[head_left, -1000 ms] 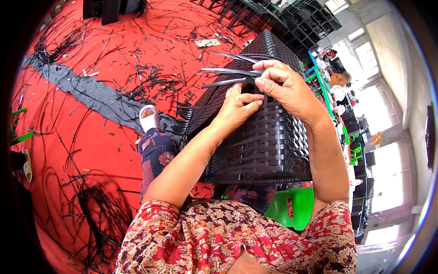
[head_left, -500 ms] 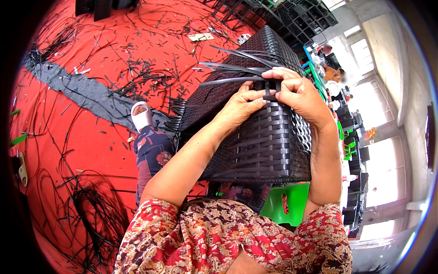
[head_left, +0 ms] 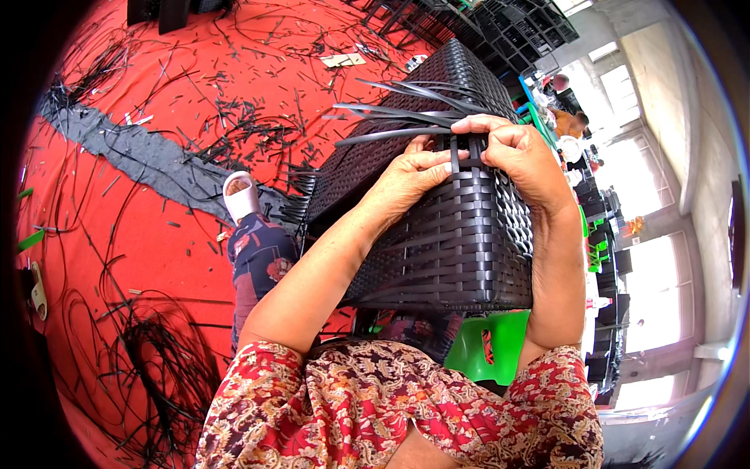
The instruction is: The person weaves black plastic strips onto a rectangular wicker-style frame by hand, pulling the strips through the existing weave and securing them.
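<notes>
A large piece of woven black wicker-style furniture (head_left: 441, 246) stands in front of me, its near corner toward my body. Several loose flat black strips (head_left: 391, 135) stick out to the left from the weave at its upper corner. My left hand (head_left: 414, 170) is closed there, thumb and fingers pinching a strip at the edge of the weave. Just right of it, my right hand (head_left: 512, 148) is closed too, with thumb and index finger gripping a strip over the corner. Both hands touch the woven surface, and their fingertips partly hide the strip ends.
Black strip scraps litter the red floor covering (head_left: 187, 258), with a tangled strip bundle (head_left: 160, 367) at lower left. A grey cloth runner (head_left: 141, 160) crosses it. A green plastic chair (head_left: 492, 344) sits below the weave. Black frames (head_left: 516, 35) are stacked behind; other people (head_left: 566, 117) are far right.
Both hands stay at the same corner with small finger shifts. The right thumb has moved slightly right and up, and the loose strips have shifted a little left.
</notes>
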{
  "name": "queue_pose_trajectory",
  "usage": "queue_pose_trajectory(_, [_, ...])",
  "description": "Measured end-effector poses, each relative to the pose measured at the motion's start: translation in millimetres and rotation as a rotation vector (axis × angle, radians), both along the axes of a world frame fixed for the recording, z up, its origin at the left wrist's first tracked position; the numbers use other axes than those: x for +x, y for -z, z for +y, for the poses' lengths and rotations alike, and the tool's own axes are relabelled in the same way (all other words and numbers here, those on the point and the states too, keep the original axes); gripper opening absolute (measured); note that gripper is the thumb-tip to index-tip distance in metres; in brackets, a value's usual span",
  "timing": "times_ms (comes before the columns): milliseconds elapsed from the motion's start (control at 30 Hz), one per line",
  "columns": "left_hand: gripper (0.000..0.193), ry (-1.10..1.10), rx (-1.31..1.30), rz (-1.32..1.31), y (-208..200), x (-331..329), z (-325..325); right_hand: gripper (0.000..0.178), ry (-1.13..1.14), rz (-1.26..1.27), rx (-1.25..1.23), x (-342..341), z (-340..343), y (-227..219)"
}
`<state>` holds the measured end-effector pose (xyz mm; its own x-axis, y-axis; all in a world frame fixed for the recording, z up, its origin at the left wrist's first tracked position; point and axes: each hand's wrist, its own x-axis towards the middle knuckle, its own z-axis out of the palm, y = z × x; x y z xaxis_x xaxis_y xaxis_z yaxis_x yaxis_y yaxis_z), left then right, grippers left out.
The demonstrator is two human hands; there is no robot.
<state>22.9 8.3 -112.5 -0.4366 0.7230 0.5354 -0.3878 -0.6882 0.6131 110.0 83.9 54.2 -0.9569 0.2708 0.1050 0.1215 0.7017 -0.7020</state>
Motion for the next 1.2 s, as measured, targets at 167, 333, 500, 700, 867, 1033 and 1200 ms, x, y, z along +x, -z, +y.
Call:
queue_pose_trajectory(167, [0.028, 0.011, 0.014, -0.02, 4.8, -0.1, 3.8, 0.023, 0.012, -0.007, 0.055, -1.4, -2.7, 1.0])
queue_pose_trajectory(333, [0.033, -0.032, -0.006, 0.01, 4.7, -0.2, 3.3, 0.023, 0.06, 0.063, 0.123, -3.0, -10.4, 4.5])
queue_pose_trajectory(500, [0.033, -0.054, 0.004, 0.008, 5.6, 1.2, 3.2, 0.025, 0.069, 0.081, 0.197, -2.2, -9.3, 5.8])
queue_pose_trajectory(700, [0.031, -0.035, -0.028, -0.027, 6.4, -0.4, 1.0, 0.029, -0.073, 0.062, 0.34, -10.3, -10.5, 11.4])
queue_pose_trajectory(867, [0.017, 0.111, -0.151, -0.19, 10.3, -1.6, 3.4, 0.032, -0.091, 0.03, 0.423, -15.5, -1.2, 21.0])
queue_pose_trajectory(1033, [0.005, -0.109, -0.091, -0.152, 1.3, -1.6, -5.2, 0.026, 0.007, 0.175, 0.355, -5.6, -6.3, -1.5])
queue_pose_trajectory(1200, [0.005, -0.231, -0.428, 0.131, 24.9, -34.1, -45.7, 0.017, 0.09, 0.41, 0.144, 49.5, -16.4, -50.1])
